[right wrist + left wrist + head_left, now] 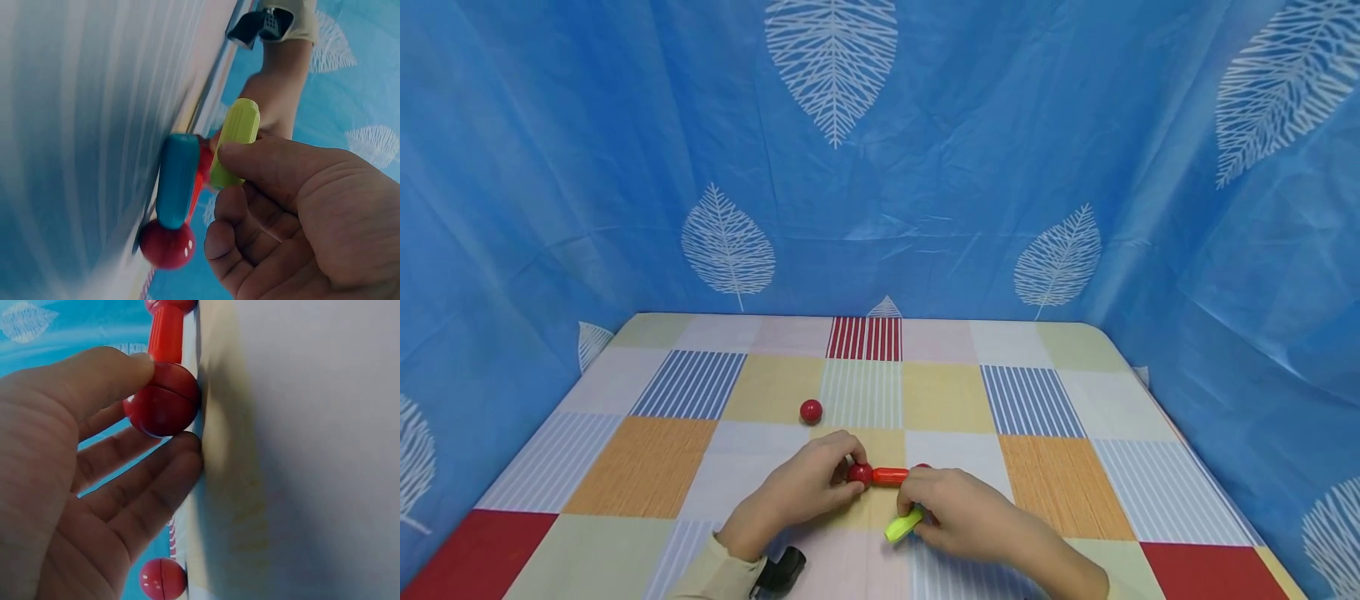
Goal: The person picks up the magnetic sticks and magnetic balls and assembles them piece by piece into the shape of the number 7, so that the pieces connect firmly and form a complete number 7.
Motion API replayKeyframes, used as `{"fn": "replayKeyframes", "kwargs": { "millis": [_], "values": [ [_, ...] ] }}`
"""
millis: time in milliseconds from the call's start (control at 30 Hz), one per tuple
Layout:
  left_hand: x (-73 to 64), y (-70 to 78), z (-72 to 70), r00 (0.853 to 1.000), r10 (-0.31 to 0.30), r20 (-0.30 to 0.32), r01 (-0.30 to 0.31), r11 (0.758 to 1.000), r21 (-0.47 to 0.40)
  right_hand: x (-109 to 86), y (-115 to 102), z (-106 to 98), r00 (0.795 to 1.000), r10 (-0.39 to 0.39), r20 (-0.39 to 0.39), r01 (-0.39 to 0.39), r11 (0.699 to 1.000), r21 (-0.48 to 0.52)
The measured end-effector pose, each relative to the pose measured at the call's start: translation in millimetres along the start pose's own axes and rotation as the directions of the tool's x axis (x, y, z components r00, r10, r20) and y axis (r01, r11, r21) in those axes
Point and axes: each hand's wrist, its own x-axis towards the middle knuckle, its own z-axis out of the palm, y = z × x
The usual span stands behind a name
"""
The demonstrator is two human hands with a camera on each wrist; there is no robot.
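My left hand (808, 483) holds a glossy red ball (162, 403) between thumb and fingers. From that ball a ribbed orange-red rod (891, 477) runs to the right, towards another red ball (167, 245) largely hidden behind my right hand in the head view. A blue rod (178, 181) extends from this second ball, low over the cloth. My right hand (958, 512) pinches a loose yellow-green rod (237, 134) between thumb and forefinger, near the blue rod's free end. Whether the two touch I cannot tell.
A single red ball (811, 411) lies on the patchwork tablecloth (760, 450), beyond my left hand. Blue curtains (880, 208) with white leaf prints enclose the table's back and sides. A black wrist device (781, 572) sits at my left cuff.
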Motion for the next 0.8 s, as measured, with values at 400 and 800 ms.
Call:
{"fn": "replayKeyframes", "kwargs": {
  "millis": [400, 800],
  "values": [
    [-13.9, 34.8, -6.6, 0.993, -0.031, -0.118, 0.07, 0.935, 0.348, 9.6, -11, 14, 0.995, -0.061, 0.084, 0.067, 0.995, -0.07],
    [-55.9, 81.4, 12.2, 0.946, -0.321, 0.037, 0.31, 0.935, 0.174, 14.6, -18, 20, 0.991, -0.064, 0.114, 0.073, 0.995, -0.072]
  ]
}}
